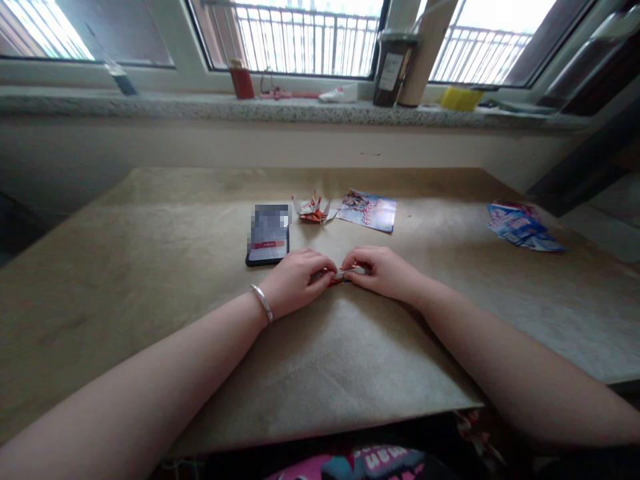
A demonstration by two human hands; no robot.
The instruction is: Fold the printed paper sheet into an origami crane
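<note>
Both hands meet over the middle of the table, pinching a small folded piece of paper that shows white with coloured edges. My left hand, with a silver bangle on its wrist, is closed on the paper's left end. From the other side my right hand grips the right end between thumb and fingers. Most of the paper is hidden by the fingers. Just beyond the left hand lies a phone, its screen partly blurred. Behind the hands sits a folded paper figure, beside a flat printed sheet.
Several printed cards or sheets lie fanned at the table's right. The table reaches to the wall under a window. On the stone sill stand a dark lidded container, a red cylinder and a yellow item.
</note>
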